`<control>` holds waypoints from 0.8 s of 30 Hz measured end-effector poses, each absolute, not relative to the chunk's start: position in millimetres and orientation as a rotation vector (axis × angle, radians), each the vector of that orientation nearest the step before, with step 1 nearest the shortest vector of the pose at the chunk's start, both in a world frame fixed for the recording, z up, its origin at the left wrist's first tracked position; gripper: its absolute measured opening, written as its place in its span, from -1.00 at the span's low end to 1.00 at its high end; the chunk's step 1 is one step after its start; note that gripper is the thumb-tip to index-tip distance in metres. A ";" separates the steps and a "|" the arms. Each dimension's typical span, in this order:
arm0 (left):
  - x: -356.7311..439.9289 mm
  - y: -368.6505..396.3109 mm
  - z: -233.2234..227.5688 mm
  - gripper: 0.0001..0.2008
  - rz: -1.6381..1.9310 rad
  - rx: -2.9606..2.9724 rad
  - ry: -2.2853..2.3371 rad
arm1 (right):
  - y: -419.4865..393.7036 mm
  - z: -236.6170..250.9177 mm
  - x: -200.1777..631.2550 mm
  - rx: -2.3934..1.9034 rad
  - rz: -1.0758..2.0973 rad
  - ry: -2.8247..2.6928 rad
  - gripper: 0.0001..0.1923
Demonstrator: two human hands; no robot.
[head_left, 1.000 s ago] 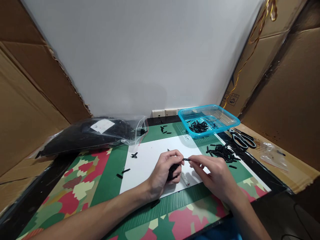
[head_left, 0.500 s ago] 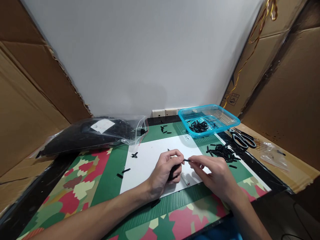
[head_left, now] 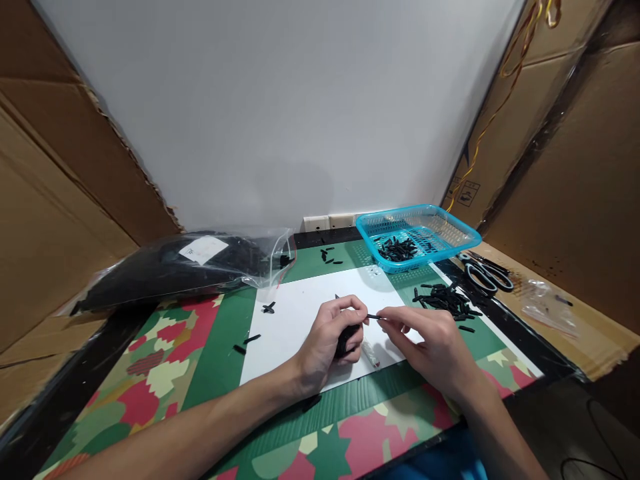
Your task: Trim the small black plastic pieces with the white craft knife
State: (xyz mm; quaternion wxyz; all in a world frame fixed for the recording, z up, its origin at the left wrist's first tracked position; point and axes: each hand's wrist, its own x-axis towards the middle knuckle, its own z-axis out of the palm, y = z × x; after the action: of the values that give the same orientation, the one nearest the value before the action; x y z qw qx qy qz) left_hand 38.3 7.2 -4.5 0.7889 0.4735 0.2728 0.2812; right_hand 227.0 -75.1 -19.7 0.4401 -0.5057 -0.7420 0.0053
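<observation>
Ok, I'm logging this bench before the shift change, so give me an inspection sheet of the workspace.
Surface: white sheet on a camouflage mat.
Job's things: thin black piece pinched between both hands; bundle of black pieces in the left hand.
Clutter: loose black pieces, blue basket, scissors, plastic bag.
Grips: left hand closed on the bundle; right hand pinching the piece.
Cables: yellow cord hanging at right.
Surroundings: white wall, cardboard panels.

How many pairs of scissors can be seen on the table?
1. The black-handled metal scissors lie at the table's far right edge, right of the blue plastic mesh basket. Others may be hidden.
</observation>
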 end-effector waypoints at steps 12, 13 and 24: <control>38.2 8.1 -6.8 -0.76 0.608 1.007 0.576 | -75.0 -19.8 226.4 -1.233 0.002 -1.824 -0.87; 38.0 8.1 -7.0 -0.76 0.606 1.007 0.575 | -74.9 -19.7 226.2 -1.228 0.000 -1.820 -0.87; 39.7 6.9 -3.5 -0.79 0.646 0.970 0.562 | -73.9 -19.9 225.6 -1.254 0.035 -1.822 -0.87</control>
State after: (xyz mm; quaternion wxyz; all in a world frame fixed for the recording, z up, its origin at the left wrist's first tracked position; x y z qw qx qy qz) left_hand 39.7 6.9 -3.5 0.7980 0.4518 0.2618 0.3009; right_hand 225.6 -73.9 -19.9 0.4481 -0.5068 -0.7363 0.0142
